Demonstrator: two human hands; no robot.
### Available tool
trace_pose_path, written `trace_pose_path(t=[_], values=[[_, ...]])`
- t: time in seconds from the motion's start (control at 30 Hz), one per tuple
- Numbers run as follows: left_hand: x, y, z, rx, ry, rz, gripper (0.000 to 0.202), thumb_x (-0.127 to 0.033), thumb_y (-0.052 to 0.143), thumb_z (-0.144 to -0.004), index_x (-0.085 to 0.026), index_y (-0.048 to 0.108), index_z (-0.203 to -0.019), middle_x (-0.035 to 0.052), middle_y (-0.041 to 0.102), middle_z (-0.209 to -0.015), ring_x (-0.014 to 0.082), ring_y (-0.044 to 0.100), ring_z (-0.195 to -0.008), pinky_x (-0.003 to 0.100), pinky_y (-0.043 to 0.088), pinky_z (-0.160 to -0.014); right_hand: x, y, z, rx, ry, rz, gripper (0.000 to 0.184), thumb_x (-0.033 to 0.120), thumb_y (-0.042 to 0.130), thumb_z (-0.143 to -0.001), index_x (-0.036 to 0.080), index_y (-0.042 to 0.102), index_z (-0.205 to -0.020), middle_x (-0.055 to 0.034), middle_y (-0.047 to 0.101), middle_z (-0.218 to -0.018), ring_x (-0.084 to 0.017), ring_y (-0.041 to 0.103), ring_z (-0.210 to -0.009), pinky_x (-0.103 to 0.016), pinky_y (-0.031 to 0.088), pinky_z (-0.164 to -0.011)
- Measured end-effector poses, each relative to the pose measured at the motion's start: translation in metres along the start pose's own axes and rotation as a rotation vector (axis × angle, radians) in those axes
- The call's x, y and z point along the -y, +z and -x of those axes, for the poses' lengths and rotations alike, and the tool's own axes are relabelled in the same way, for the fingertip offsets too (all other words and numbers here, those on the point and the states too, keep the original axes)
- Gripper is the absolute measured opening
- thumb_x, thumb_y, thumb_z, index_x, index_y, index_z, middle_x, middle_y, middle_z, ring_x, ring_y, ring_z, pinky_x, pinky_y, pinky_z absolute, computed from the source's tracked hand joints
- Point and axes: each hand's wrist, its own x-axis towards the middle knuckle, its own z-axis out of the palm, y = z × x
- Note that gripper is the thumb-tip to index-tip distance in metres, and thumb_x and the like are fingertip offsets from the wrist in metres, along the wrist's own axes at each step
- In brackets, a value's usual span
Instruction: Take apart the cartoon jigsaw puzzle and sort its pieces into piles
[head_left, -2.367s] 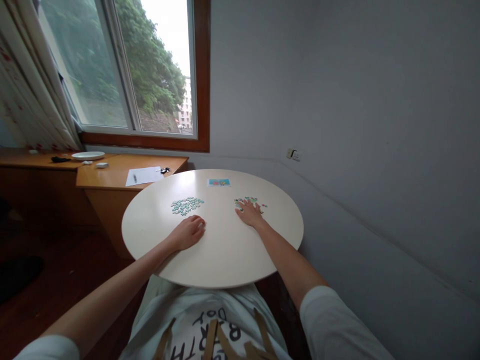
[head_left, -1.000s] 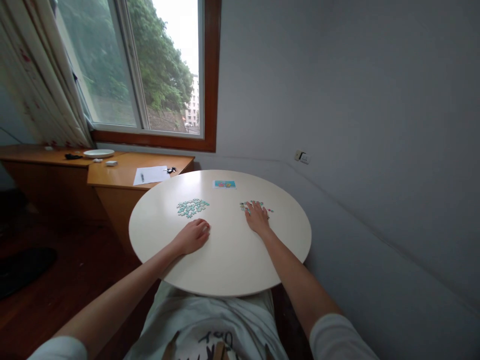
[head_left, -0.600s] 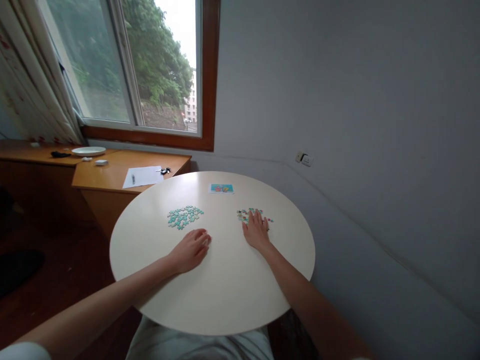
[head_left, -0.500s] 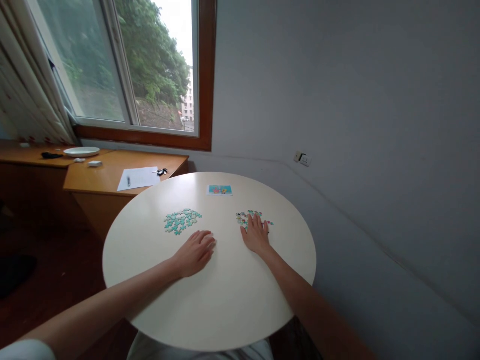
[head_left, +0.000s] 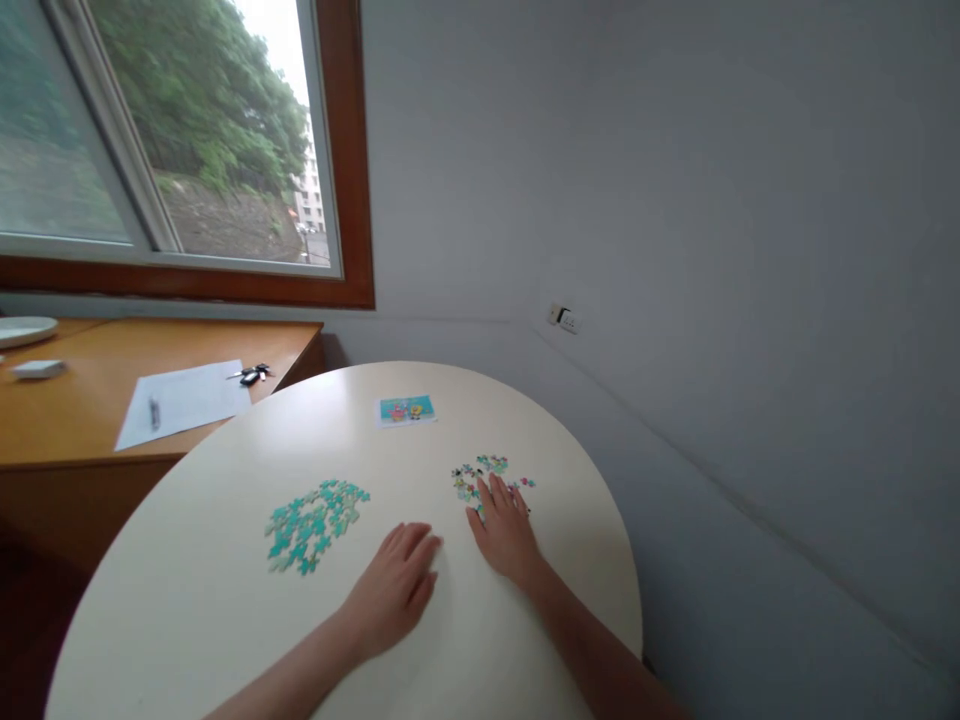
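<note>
My left hand [head_left: 395,588] lies flat on the round cream table [head_left: 225,560], fingers stretched out, holding nothing. A patch of teal puzzle pieces [head_left: 313,510] sits just left of it, apart from the fingers. My right hand [head_left: 504,527] rests palm down with spread fingers over the near edge of a small heap of multicoloured puzzle pieces [head_left: 480,470]. A small picture card [head_left: 406,409] with cartoon figures lies farther back on the table.
A wooden desk [head_left: 90,400] stands at the left under the window, bearing a sheet of paper [head_left: 184,398] with a pen, keys [head_left: 251,374], a small white box [head_left: 37,369] and a plate [head_left: 22,329]. Grey walls close in behind and to the right, with a socket [head_left: 562,318].
The view has moved closer to the table and turned right. My left hand's fingers have uncurled and slid forward, flat on the table. My right hand stays on the multicoloured pieces.
</note>
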Motion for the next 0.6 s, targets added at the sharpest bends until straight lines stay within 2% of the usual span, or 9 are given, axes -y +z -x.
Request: trace_pose_path(t=[0.23, 0.37, 0.47, 0.6], values=[[0.011, 0.007, 0.004, 0.011, 0.065, -0.007, 0.046, -0.019, 0.048, -0.079, -0.031, 0.044, -0.124, 0.0117, 0.055, -0.123, 0.0272, 0.049, -0.117, 0.052, 0.040, -0.101, 0.000, -0.001, 0.000, 0.012, 0.039, -0.041, 0.053, 0.038, 0.034, -0.088, 0.019, 0.039, -0.138, -0.0078, 0.032, -0.147, -0.022, 0.026, -0.138, -0.042, 0.017, -0.114], [0.024, 0.016, 0.005, 0.040, 0.100, -0.043, 0.045, -0.020, 0.049, -0.078, -0.030, 0.045, -0.122, 0.0116, 0.054, -0.126, 0.0285, 0.049, -0.118, 0.051, 0.041, -0.101, 0.000, -0.003, 0.000, 0.053, 0.059, -0.044, 0.054, 0.037, 0.034, -0.088, 0.019, 0.039, -0.139, -0.0053, 0.030, -0.147, -0.022, 0.024, -0.138, -0.041, 0.017, -0.115], [0.031, 0.021, 0.005, 0.084, 0.116, -0.062, 0.046, -0.022, 0.050, -0.077, -0.029, 0.045, -0.123, 0.0115, 0.054, -0.127, 0.0289, 0.049, -0.119, 0.050, 0.042, -0.101, -0.001, -0.002, 0.000, 0.049, 0.049, -0.040, 0.053, 0.037, 0.031, -0.088, 0.024, 0.038, -0.139, -0.0020, 0.031, -0.147, -0.020, 0.024, -0.138, -0.042, 0.017, -0.115], [0.028, 0.018, 0.005, 0.106, 0.081, -0.075, 0.047, -0.021, 0.051, -0.077, -0.027, 0.044, -0.123, 0.0123, 0.054, -0.127, 0.0295, 0.049, -0.119, 0.051, 0.041, -0.102, -0.002, 0.001, -0.001, 0.079, 0.003, -0.038, 0.053, 0.037, 0.028, -0.089, 0.024, 0.037, -0.139, -0.0005, 0.029, -0.148, -0.020, 0.021, -0.139, -0.045, 0.017, -0.115]])
